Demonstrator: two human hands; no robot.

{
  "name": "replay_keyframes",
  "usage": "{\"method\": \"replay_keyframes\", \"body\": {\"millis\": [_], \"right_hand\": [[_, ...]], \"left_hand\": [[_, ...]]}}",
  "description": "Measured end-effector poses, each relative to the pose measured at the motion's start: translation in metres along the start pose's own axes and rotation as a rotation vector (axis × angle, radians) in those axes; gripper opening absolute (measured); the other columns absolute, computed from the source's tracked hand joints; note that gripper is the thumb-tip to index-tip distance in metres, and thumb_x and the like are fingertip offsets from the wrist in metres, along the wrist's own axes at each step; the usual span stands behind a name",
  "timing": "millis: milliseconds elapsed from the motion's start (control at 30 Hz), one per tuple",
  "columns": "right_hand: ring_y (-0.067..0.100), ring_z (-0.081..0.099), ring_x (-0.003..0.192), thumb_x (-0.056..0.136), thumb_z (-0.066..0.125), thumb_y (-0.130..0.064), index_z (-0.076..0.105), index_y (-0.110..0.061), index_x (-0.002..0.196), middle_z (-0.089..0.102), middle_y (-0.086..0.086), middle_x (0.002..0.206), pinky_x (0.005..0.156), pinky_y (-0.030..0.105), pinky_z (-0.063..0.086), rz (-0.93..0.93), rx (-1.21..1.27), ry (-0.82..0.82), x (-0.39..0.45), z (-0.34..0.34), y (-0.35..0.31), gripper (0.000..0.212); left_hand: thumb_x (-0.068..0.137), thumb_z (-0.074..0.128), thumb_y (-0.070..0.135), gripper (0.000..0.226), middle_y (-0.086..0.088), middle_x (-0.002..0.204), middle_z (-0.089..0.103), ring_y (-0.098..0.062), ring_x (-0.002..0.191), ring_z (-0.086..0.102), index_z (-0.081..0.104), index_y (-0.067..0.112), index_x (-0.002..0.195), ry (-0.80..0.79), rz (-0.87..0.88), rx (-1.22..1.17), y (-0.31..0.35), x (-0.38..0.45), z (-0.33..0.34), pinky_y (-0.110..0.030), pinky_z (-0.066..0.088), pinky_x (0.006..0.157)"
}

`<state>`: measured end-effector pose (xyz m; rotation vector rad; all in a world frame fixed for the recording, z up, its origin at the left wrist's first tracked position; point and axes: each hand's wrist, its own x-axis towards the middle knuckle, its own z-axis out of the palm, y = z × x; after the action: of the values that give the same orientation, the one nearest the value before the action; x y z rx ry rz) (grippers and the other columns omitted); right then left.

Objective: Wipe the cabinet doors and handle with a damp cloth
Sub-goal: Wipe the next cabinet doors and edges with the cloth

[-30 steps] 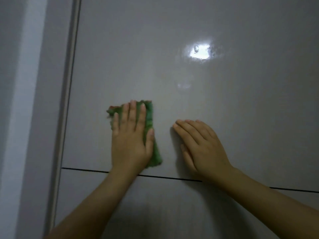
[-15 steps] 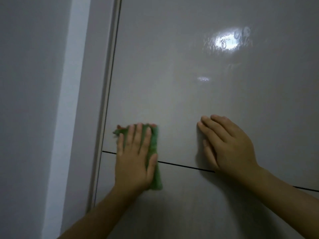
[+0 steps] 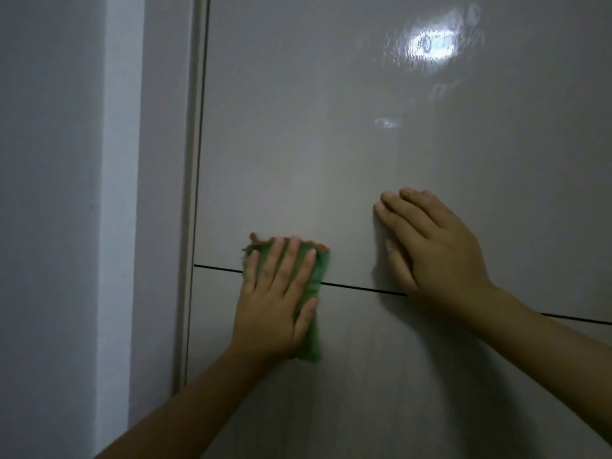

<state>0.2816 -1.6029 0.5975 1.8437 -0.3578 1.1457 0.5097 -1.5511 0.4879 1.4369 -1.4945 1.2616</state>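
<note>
A glossy grey upper cabinet door fills most of the view, with a lower door below a thin dark gap. My left hand presses a folded green cloth flat against the doors, straddling the gap, fingers straight. To the right my right hand lies flat on the upper door with straight fingers, its heel at the gap. No handle is visible.
The vertical cabinet frame edge runs down left of the doors. A pale wall lies further left. A bright light reflection with wet streaks shows on the upper door.
My left hand has slid the cloth down from the upper door onto the gap between the doors. The view has shifted left. My right hand has stayed flat on the upper door.
</note>
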Motion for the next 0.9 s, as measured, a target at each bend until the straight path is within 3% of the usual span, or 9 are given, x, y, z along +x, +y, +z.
{"method": "replay_keyframes", "body": {"millis": [100,267,300,433,500,567,733,800,900], "right_hand": [[0.035,0.048,0.125,0.090,0.044,-0.021,0.054,-0.002,0.131,0.053,0.015,0.136,0.111,0.048,0.029,-0.023,-0.033,-0.071,-0.005,-0.007,0.006,0.047],[0.033,0.041,0.127,0.087,0.044,-0.021,0.053,-0.002,0.132,0.052,0.016,0.137,0.112,0.048,0.025,0.071,-0.102,-0.028,-0.026,-0.020,0.017,0.049],[0.033,0.042,0.124,0.086,0.044,-0.020,0.055,-0.002,0.129,0.054,0.016,0.134,0.111,0.047,0.025,0.107,-0.113,-0.004,-0.031,-0.023,0.019,0.048],[0.032,0.044,0.119,0.086,0.044,-0.021,0.057,-0.003,0.127,0.058,0.016,0.128,0.111,0.044,0.024,0.248,-0.110,0.003,-0.058,-0.039,0.025,0.047],[0.033,0.046,0.119,0.087,0.044,-0.022,0.056,-0.004,0.128,0.057,0.016,0.128,0.111,0.044,0.024,0.300,-0.108,-0.027,-0.074,-0.050,0.030,0.047],[0.034,0.047,0.118,0.087,0.044,-0.022,0.056,-0.004,0.128,0.057,0.016,0.128,0.111,0.045,0.025,0.353,-0.103,-0.040,-0.091,-0.060,0.033,0.047],[0.032,0.047,0.118,0.086,0.043,-0.023,0.055,-0.005,0.128,0.057,0.015,0.127,0.107,0.048,0.030,0.557,-0.079,-0.031,-0.132,-0.078,0.040,0.047],[0.033,0.046,0.119,0.086,0.041,-0.024,0.054,-0.005,0.130,0.055,0.014,0.129,0.105,0.048,0.031,0.672,-0.056,-0.017,-0.146,-0.083,0.041,0.050],[0.032,0.041,0.123,0.086,0.038,-0.028,0.049,-0.006,0.134,0.050,0.013,0.134,0.106,0.048,0.032,0.855,0.025,0.008,-0.169,-0.088,0.039,0.054]], "left_hand": [[0.099,0.019,0.045,0.059,-0.004,0.159,0.009,-0.023,0.147,0.005,0.013,0.018,0.151,-0.013,0.062,0.000,-0.003,0.025,-0.008,-0.044,-0.002,0.119],[0.096,0.028,0.039,0.062,-0.009,0.159,0.009,-0.025,0.147,0.004,0.014,0.014,0.152,0.125,-0.228,-0.058,0.032,0.100,-0.017,-0.044,-0.002,0.119],[0.095,0.030,0.038,0.063,-0.008,0.159,0.010,-0.025,0.147,0.006,0.017,0.014,0.151,0.127,-0.180,-0.067,0.050,0.096,-0.013,-0.045,-0.001,0.119],[0.096,0.037,0.039,0.060,-0.005,0.157,0.016,-0.023,0.147,0.010,0.025,0.017,0.150,0.020,0.300,-0.060,0.099,0.045,0.003,-0.046,0.005,0.119],[0.096,0.036,0.040,0.058,-0.006,0.157,0.018,-0.023,0.146,0.013,0.026,0.017,0.149,0.016,0.386,-0.047,0.095,0.045,0.006,-0.046,0.006,0.119],[0.096,0.037,0.040,0.059,-0.007,0.156,0.021,-0.023,0.146,0.015,0.027,0.017,0.149,0.029,0.363,-0.031,0.093,0.062,0.003,-0.047,0.009,0.118],[0.096,0.033,0.039,0.062,-0.010,0.158,0.015,-0.026,0.146,0.010,0.020,0.014,0.151,0.117,0.044,-0.087,0.147,0.121,0.000,-0.046,0.004,0.119],[0.096,0.034,0.039,0.062,-0.010,0.158,0.017,-0.026,0.146,0.011,0.022,0.013,0.151,0.088,0.190,-0.097,0.185,0.114,0.009,-0.048,0.005,0.118],[0.097,0.037,0.040,0.060,-0.009,0.157,0.021,-0.025,0.146,0.014,0.026,0.014,0.150,0.010,0.567,-0.046,0.218,0.082,0.019,-0.048,0.010,0.118]]}}
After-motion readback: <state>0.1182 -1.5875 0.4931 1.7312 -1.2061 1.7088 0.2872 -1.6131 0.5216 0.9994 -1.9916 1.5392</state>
